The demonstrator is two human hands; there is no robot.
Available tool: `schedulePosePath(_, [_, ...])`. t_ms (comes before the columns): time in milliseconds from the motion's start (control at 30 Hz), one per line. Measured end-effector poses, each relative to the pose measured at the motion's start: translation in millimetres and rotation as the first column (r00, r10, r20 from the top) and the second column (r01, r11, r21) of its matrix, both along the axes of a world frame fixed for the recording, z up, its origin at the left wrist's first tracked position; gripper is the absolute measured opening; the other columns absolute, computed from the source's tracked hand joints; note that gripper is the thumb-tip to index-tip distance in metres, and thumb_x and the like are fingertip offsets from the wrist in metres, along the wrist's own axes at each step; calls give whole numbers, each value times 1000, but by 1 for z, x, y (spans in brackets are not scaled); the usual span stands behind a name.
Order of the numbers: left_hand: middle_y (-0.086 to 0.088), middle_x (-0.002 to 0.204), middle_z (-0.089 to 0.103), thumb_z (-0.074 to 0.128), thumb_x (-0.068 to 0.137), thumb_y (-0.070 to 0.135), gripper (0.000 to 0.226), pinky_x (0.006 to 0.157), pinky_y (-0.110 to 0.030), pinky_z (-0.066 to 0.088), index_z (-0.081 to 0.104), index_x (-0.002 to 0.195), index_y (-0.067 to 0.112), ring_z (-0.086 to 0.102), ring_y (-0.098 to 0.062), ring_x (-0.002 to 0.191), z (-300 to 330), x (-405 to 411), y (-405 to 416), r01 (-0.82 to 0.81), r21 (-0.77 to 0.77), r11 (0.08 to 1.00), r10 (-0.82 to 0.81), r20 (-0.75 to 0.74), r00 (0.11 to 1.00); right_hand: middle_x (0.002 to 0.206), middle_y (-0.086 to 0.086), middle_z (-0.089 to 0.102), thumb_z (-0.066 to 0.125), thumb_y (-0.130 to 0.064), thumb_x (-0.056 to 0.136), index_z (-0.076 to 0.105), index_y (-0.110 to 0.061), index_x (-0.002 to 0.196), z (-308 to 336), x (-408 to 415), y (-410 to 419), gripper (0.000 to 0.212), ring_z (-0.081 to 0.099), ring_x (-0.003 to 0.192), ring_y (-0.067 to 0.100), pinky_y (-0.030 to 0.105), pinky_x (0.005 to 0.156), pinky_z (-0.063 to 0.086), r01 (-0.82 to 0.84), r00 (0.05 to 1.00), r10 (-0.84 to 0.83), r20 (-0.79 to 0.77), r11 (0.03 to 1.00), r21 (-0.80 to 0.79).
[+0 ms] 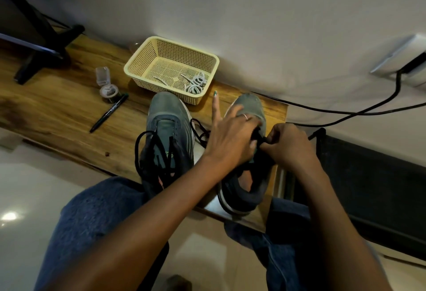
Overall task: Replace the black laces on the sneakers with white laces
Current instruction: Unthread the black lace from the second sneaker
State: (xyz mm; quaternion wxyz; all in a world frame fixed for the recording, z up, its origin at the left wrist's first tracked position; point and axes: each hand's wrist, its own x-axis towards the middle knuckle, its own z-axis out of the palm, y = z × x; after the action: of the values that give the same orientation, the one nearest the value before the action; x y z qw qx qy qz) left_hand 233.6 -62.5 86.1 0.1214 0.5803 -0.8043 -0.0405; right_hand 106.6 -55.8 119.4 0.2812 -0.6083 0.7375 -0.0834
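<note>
Right sneaker point(251, 108) stood on the wooden tabletop point(57, 111), both hands at its lace area. Right hand point(288, 145) pinched the black lace point(259, 137); left hand point(230, 136) lay over the shoe, index finger extended, other fingers curled at the lace. Left sneaker point(166, 129) just beside, black laces point(147, 150) loosened. White laces point(196, 83) lay in the cream basket point(138, 60) behind. Pen point(108, 113) further left.

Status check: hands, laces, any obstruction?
Left hand and right hand pinching black lace on right grey sneaker. White laces in cream mesh basket. Nothing blocking.
</note>
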Motion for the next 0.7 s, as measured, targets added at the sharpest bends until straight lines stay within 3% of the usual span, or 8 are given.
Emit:
schedulePosePath(133, [6, 102, 71, 61, 88, 35, 22, 112, -53, -16, 68, 107, 26, 54, -15, 117, -7, -7, 3, -4, -57, 998, 3, -17, 1000, 78, 6, 62, 68, -17, 83, 58, -9, 81, 1, 0, 0, 13, 62, 80, 23, 39, 70, 53, -5, 1000, 5, 14, 1000, 13])
schedulePosePath(300, [8, 81, 69, 68, 85, 32, 6, 112, -49, -17, 71, 90, 29, 64, -12, 94, -10, -7, 0, -56, -111, 992, 54, -23, 998, 78, 8, 64, 67, -16, 83, 59, -8, 82, 1, 1, 2, 12, 65, 77, 24, 41, 71, 55, -15, 999, 14, 50, 1000, 20])
schedulePosePath(433, [6, 87, 69, 64, 89, 27, 8, 113, -52, -16, 69, 96, 27, 61, -14, 100, -6, -4, -3, -106, -76, 991, 96, -128, 987, 79, 12, 66, 68, -14, 83, 59, -7, 81, 1, -2, 2, 12, 66, 75, 26, 43, 73, 57, 17, 996, -18, 82, 1000, 19])
schedulePosePath(600, [9, 88, 69, 66, 88, 30, 5, 114, -57, -4, 67, 91, 26, 62, -12, 96, 1, 22, -19, -353, -14, 936, 333, -299, 894, 81, 13, 67, 68, -14, 82, 58, -8, 79, 0, -6, 1, 11, 67, 75, 28, 45, 75, 57, 55, 994, -57, 98, 998, 19])
schedulePosePath(700, [11, 97, 69, 64, 89, 33, 13, 115, -61, 3, 63, 101, 29, 61, -13, 104, -4, 20, -17, -278, 105, 955, 297, -341, 892, 80, 11, 66, 68, -15, 82, 58, -8, 80, -2, -6, 1, 13, 66, 76, 28, 45, 76, 57, 40, 996, -41, 85, 999, 5])
